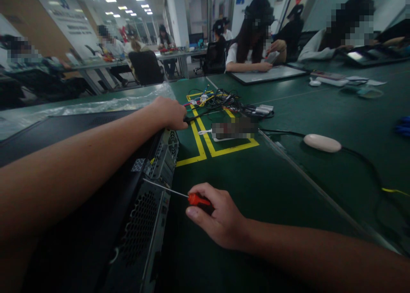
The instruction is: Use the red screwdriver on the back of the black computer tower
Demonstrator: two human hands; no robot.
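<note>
A black desktop computer case point(96, 173) lies at the left, its rear panel with a round fan grille point(173, 142) and a honeycomb vent point(141, 220) facing right. My right hand point(221, 216) is closed around the red handle of a screwdriver point(197, 199). The thin shaft points left, and its tip meets the rear edge of the case as seen from here; contact is hard to confirm. Over the far rear corner, my left hand point(169, 112) is curled, with a dark end showing at its fingertips. What it grips, if anything, is hidden.
Beyond the case lies a tangle of cables point(221, 98) on the green table point(243, 177), near yellow tape markings point(230, 150). A white oval cable piece point(322, 143) rests to the right. Clear plastic wrap point(128, 98) lies behind the case. Several people work at tables farther back.
</note>
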